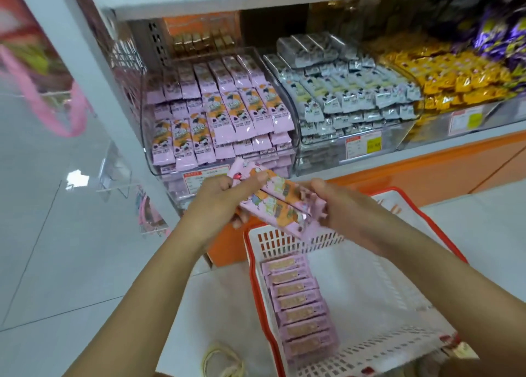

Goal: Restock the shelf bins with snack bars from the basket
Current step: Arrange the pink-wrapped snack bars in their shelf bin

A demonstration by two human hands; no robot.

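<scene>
Bin first, at far left of the shelf: clear pink-bar bin (159, 174), stacked high, front rows leaning out over the lip. Little room on top. Likely to shed a row onto the floor if pressed or nudged from above while loading.

Next, left hand (219, 203), fingers curled round the left end of a bundle of pink snack bars (280, 203). Bundle held in the air, just in front of the bin's lower wall and over the basket's far end. Wrappers glossy and loosely fanned, not banded. Apt to slide apart and drop if released at either end before being rested on the stack.

Below the bundle, a row of pink bars (299, 305) standing on edge along the left wall of the white, red-rimmed basket (378, 299). Plenty left to shelve, by the look of it. Could be knocked flat by a falling bar.

Then right hand (344, 210), clamped on the bundle's other end, thumb on top. Blurred at the fingertips, so exact hold not readable.

Further right, silver-wrapper bin (395, 146), touching the pink one — wrong home for these bars. Easy to mix stock by reaching too far right.
</scene>
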